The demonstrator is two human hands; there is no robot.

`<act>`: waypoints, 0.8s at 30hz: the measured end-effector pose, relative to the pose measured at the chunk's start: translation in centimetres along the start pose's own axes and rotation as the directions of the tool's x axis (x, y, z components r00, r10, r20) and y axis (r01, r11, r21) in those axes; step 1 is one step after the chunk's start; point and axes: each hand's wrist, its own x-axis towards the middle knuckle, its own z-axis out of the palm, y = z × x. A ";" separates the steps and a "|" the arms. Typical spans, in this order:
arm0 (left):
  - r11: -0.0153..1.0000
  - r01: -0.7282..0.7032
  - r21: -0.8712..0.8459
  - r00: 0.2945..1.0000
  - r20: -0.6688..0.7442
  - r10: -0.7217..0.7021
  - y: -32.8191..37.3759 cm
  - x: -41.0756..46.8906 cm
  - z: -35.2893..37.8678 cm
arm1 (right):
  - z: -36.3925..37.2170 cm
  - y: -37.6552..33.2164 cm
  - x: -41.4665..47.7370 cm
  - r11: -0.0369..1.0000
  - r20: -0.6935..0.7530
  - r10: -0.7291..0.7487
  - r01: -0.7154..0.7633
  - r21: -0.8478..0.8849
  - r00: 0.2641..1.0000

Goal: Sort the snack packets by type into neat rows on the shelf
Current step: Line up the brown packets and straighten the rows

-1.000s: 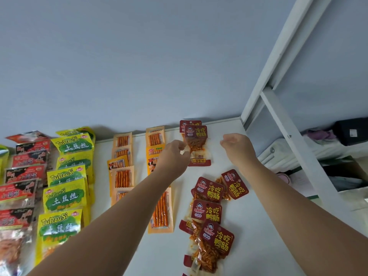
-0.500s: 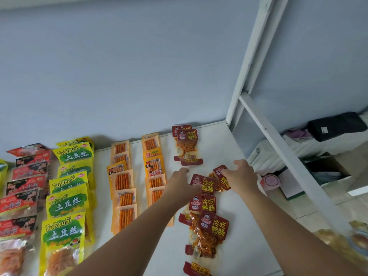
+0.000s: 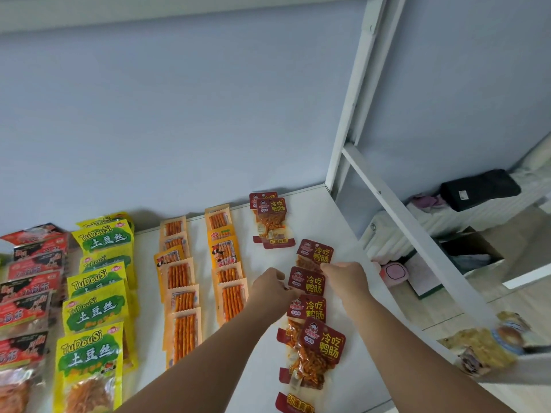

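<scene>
Left hand (image 3: pixel 269 289) and right hand (image 3: pixel 347 278) pinch one dark-red packet (image 3: pixel 307 283) — opposite edges.

White shelf (image 3: pixel 319 222), dark red packets (image 3: pixel 323 341) overlapping in column at right, 1 mid-column packet (image 3: pixel 307 281) pinched at both edges, orange stick packets (image 3: pixel 182 293) in 2 rows, yellow-green packets (image 3: pixel 95 314) and red packets (image 3: pixel 26 308) at left

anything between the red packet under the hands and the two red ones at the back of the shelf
Yes: the farther loose packet lies between the nearer packet, flanked by the left hand and right hand, and the back pair. Beyond it, only bare shelf.
</scene>
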 end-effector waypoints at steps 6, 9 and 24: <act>0.999 -0.004 -0.044 1.000 0.027 0.006 -0.3 0.0 0.4 | 1.1 -0.5 0.1 0.999 0.048 -0.003 0.005 -0.050 0.999; 0.998 0.008 -0.065 1.000 0.026 -0.006 -0.4 0.2 0.3 | 1.4 -0.4 0.0 0.998 0.050 -0.052 0.053 -0.020 0.997; 0.979 -0.111 -0.171 0.994 -0.006 0.112 0.4 0.6 -2.3 | 0.2 -2.2 2.0 0.942 -0.070 -0.285 0.293 0.165 0.956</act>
